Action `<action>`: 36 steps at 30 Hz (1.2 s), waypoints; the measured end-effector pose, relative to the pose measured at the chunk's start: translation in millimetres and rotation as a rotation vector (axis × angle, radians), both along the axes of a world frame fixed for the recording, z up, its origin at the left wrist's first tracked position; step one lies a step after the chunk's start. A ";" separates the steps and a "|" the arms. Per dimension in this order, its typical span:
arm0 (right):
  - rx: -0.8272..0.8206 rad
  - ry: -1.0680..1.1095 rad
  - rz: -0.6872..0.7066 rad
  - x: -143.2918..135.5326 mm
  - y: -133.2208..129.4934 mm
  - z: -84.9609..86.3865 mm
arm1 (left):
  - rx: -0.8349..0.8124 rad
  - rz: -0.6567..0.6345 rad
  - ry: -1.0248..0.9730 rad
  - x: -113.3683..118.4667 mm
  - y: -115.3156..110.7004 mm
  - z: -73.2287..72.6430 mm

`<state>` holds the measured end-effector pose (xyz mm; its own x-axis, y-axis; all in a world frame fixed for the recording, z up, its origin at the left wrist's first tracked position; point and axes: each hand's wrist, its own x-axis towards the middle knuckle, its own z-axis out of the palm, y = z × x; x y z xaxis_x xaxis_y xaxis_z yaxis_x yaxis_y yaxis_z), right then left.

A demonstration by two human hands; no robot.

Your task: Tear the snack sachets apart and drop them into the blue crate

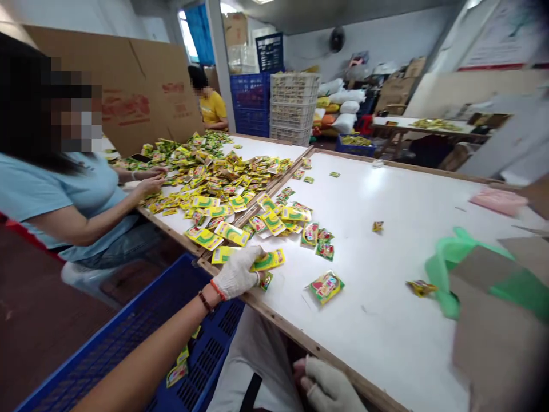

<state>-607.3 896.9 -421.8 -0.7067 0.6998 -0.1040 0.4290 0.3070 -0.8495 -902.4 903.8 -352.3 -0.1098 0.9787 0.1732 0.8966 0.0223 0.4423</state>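
My left hand (241, 272), in a white knit glove, reaches to the table's near edge. Its fingers are closed on a yellow-and-green packet (270, 260) that sticks out past the fingertips. A small green packet (266, 280) lies right under the hand, and another yellow packet (222, 254) shows behind it. Below the table edge, over my lap, my right hand (328, 384) wears a glove with bare fingertips. Its fingers are loosely bent and apart, with nothing seen in them. A larger packet (325, 286) lies flat on the white table (386, 343).
A big heap of packets (223, 171) spreads beyond a wooden strip. A co-worker in light blue (86, 200) sits at left, handling packets. A blue crate (128, 332) stands beside my legs. Green plastic (448, 274) and cardboard (493, 326) lie at right.
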 end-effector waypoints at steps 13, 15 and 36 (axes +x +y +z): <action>-0.107 0.202 -0.416 -27.7 78.0 17.7 | 0.011 -0.054 -1.107 129.5 26.7 -62.2; -0.136 0.208 -0.478 -25.2 72.1 10.7 | 0.031 0.022 -1.152 133.8 26.6 -68.5; -0.107 0.317 -0.437 0.8 83.3 15.5 | -0.237 -0.242 -1.131 123.1 44.7 -54.5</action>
